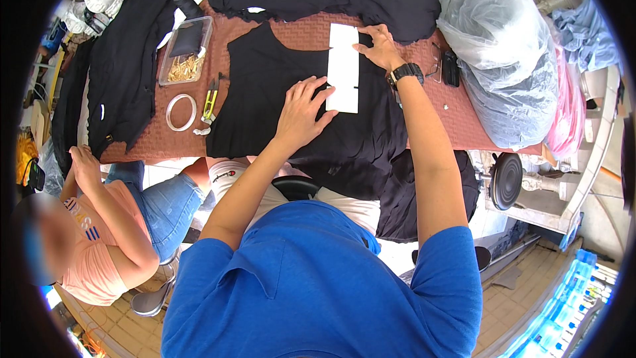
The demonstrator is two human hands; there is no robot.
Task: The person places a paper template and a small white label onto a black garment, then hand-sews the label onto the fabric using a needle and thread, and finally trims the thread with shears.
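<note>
A black sleeveless garment piece lies flat on the table before me, its curved neckline at the far side. On its right part rests a long white card with small dark notches along its edges. My left hand lies open with fingers spread on the cloth, its fingertips touching the card's left edge near the lower end. At the card's upper right edge is my right hand, thumb on the card and fingers apart. More black cloth hangs over the near edge on the right.
Left of the garment are yellow-handled snips, a clear ring, a plastic box with gold-coloured pieces, and a black thread spool. Bagged bundles stand right. A person sits at left, a hand at black cloth.
</note>
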